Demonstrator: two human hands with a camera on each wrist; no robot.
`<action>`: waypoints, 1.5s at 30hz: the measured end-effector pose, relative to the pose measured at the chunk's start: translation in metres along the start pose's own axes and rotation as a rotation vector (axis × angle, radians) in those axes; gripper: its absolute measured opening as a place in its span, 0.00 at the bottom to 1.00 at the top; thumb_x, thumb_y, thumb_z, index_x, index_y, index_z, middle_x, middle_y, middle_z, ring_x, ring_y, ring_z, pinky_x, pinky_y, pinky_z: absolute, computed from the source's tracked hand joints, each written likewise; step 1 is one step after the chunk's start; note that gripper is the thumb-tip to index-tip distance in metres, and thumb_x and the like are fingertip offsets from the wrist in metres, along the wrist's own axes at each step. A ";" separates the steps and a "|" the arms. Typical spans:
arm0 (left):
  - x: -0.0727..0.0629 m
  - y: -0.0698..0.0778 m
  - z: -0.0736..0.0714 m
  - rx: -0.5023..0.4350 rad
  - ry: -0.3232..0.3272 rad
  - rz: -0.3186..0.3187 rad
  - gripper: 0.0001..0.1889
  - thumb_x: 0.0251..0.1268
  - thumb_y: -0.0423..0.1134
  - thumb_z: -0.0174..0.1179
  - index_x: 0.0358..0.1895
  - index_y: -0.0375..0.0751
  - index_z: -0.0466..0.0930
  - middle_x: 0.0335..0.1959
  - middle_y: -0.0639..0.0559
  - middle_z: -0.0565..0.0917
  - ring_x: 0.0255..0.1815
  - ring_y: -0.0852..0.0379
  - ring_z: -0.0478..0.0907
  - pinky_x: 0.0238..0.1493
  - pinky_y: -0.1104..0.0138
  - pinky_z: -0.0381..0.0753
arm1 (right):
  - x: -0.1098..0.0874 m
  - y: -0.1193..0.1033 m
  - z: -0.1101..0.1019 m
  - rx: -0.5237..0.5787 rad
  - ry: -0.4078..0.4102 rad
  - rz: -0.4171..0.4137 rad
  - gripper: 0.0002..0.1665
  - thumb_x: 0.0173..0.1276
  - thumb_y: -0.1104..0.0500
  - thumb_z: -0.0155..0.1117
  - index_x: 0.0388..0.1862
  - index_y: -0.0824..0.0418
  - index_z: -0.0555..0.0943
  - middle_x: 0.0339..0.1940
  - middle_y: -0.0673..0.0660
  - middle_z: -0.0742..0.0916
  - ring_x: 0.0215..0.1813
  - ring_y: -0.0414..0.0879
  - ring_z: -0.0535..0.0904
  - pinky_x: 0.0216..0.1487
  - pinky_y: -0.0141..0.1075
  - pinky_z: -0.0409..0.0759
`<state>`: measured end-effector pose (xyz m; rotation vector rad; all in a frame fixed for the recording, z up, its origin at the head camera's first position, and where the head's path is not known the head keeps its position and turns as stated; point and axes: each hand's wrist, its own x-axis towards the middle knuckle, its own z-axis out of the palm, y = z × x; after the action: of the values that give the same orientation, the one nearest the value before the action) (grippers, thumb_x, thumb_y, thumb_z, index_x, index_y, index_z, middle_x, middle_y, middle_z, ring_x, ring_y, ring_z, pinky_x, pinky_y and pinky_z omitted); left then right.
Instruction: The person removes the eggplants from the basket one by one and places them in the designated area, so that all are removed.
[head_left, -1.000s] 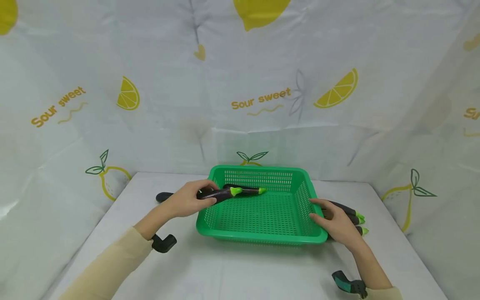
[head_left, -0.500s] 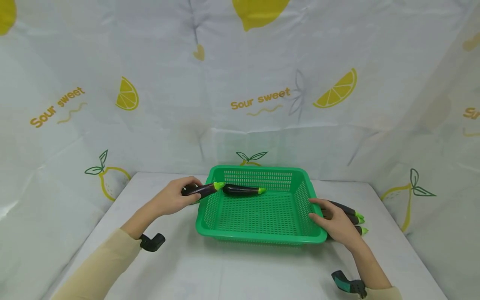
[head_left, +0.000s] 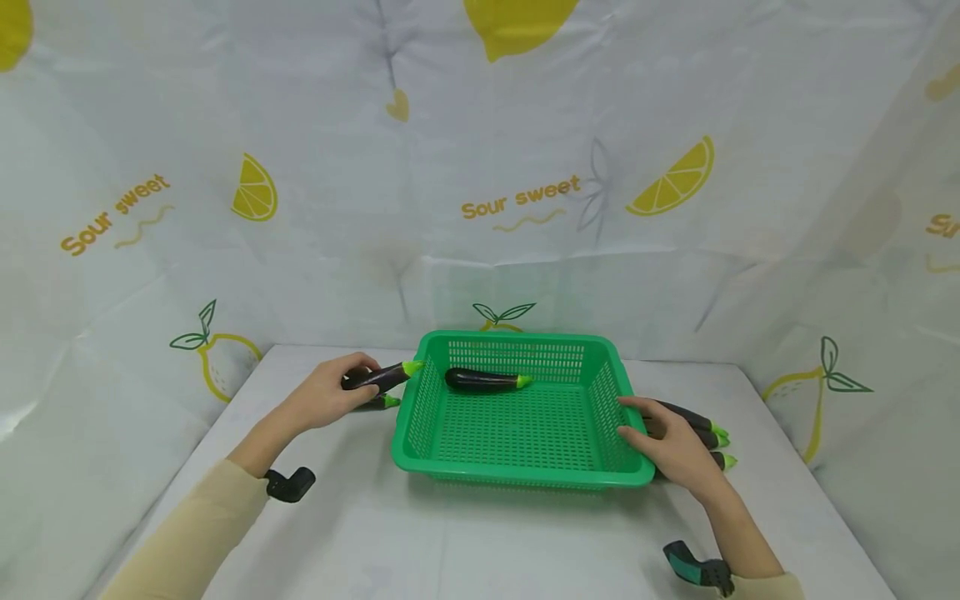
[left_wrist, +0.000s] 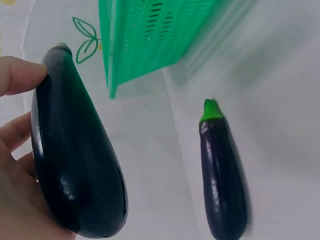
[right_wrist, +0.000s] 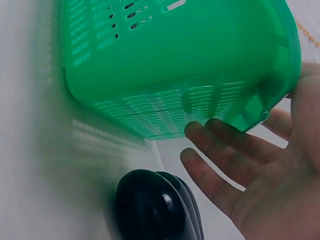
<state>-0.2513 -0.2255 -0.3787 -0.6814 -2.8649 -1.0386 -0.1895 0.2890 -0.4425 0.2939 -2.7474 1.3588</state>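
Observation:
My left hand (head_left: 322, 396) holds an eggplant (head_left: 386, 377) in the air, just left of the green plastic basket (head_left: 517, 480), its green stem end toward the basket's rim. Below it a second eggplant (left_wrist: 222, 175) lies on the table; in the head view the left hand partly covers it. One more eggplant (head_left: 483, 381) rests inside the basket along the back wall. My right hand (head_left: 675, 446) grips the basket's right rim, with fingertips over the edge and other fingers (right_wrist: 220, 150) along the outside wall.
Several eggplants (head_left: 697, 419) lie on the white table (head_left: 480, 542) right of the basket, partly behind the right hand. A white curtain (head_left: 360, 208) with lemon prints hangs around the table. Each wrist wears a dark camera mount (head_left: 291, 485).
The left hand has carried its eggplant leftward, from over the basket's left side to outside it. The eggplant on the table now shows its green stem. Right hand and basket have stayed put.

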 end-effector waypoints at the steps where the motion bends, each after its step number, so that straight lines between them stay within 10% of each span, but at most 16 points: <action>1: 0.000 -0.002 -0.001 0.002 0.002 -0.006 0.14 0.69 0.40 0.62 0.54 0.41 0.80 0.43 0.47 0.84 0.39 0.52 0.78 0.41 0.58 0.77 | 0.000 0.000 0.000 0.001 0.001 -0.002 0.34 0.76 0.51 0.64 0.74 0.64 0.69 0.67 0.72 0.76 0.60 0.64 0.80 0.43 0.35 0.82; 45: -0.016 -0.072 0.041 0.190 -0.027 -0.160 0.17 0.63 0.38 0.65 0.54 0.36 0.82 0.48 0.41 0.84 0.47 0.46 0.79 0.50 0.46 0.78 | 0.000 0.004 0.001 0.015 0.003 -0.014 0.34 0.76 0.52 0.64 0.75 0.64 0.69 0.65 0.71 0.77 0.59 0.62 0.81 0.42 0.34 0.82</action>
<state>-0.2605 -0.2558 -0.4571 -0.4642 -3.0310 -0.7615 -0.1900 0.2905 -0.4459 0.3104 -2.7290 1.3759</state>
